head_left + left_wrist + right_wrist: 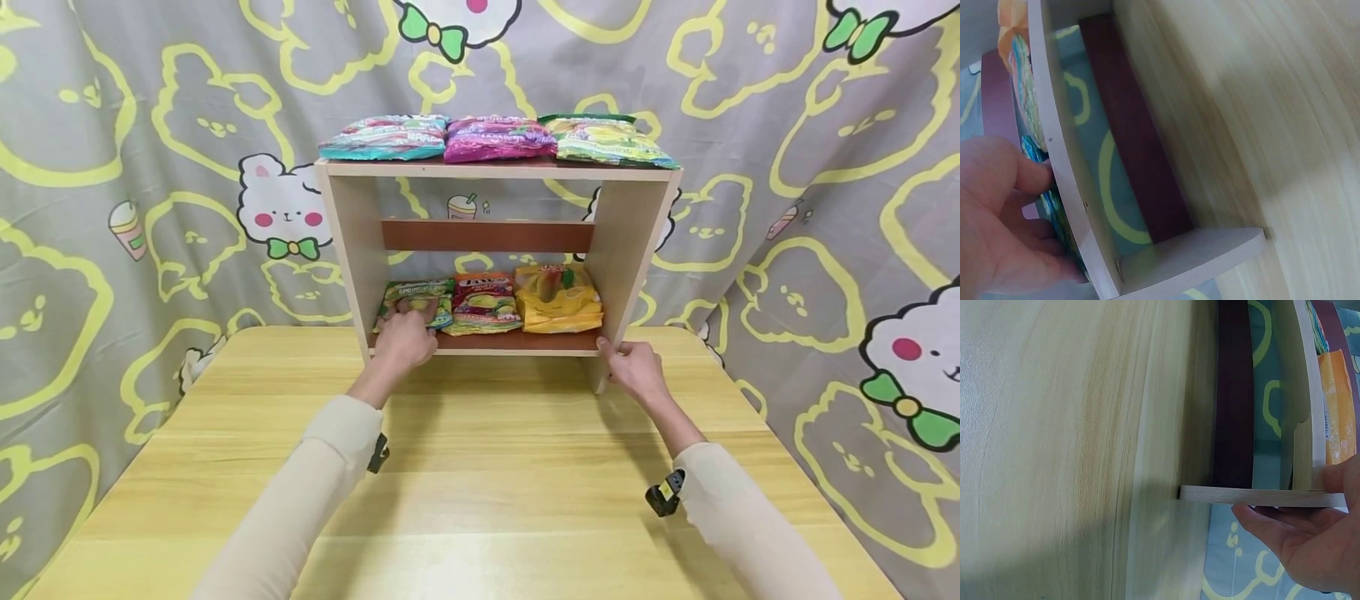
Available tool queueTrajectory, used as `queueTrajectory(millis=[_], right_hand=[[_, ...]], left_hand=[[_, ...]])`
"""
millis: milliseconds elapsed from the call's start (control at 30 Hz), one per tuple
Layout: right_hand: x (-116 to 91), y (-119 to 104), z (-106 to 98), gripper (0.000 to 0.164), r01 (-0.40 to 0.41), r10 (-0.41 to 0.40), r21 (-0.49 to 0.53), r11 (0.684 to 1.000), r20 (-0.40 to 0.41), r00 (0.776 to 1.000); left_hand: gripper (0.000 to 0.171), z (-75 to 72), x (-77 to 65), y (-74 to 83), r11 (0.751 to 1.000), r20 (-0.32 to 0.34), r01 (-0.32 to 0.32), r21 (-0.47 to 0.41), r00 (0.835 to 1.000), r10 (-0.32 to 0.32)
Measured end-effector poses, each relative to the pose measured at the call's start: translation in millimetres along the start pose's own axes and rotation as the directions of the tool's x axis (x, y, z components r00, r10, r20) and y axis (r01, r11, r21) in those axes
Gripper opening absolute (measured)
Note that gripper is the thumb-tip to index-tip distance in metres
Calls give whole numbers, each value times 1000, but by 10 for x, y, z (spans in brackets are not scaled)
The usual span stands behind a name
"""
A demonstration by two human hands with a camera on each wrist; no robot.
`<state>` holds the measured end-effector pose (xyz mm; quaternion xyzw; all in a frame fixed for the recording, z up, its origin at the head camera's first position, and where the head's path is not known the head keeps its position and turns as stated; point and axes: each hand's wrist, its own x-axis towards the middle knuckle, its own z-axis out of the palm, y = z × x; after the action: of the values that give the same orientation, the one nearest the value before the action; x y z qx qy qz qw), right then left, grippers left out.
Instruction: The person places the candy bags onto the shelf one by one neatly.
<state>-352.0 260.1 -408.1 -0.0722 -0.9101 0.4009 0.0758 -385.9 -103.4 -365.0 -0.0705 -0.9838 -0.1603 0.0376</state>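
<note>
On the lower board of a small wooden shelf [480, 343], my left hand [406, 337] grips a green candy bag [442, 300] at the left end. Seen from the left wrist, the thumb and curled fingers [1035, 178] span the bag's front edge. My right hand [636, 367] holds the shelf's right side panel [637, 250] low down. In the right wrist view its thumb is inside the panel and its fingers [1266, 525] lie along the outside. Beside the green bag sit a red candy bag [486, 304] and a yellow candy bag [558, 300].
On the shelf's top board lie a teal-and-pink bag [386, 137], a purple bag [498, 139] and a yellow-green bag [606, 140]. The shelf stands at the back of a wooden table [450, 517]. A grey patterned curtain [225, 108] hangs behind and on both sides.
</note>
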Motion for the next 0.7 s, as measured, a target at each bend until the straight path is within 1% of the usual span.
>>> queueTrajectory(millis=[167,267,367,567,700], right_hand=[[-3,-5,7,61,-4,4,0,1000,-4,1000],[-3,-4,6,61,-9,9,2,1000,-4,1000],[-4,-2,3,61,-13,13,2,1000,-1,1000],[-4,1,5,62,-9,9,3,1000,-5,1000],[-2,7,15,61,-3,3,9,1000,-7,1000]], left_hand=[[58,1,-4,-30,1000,27,-9,0,1000,9],[57,3,-7,-40,1000,30,-21,0,999,21],[56,10,-22,-46,999,8,-37,-13,999,37],[54,43,-66,-79,997,-81,-60,-54,995,56],[53,31,-115,-99,995,-102,-63,-76,993,55]])
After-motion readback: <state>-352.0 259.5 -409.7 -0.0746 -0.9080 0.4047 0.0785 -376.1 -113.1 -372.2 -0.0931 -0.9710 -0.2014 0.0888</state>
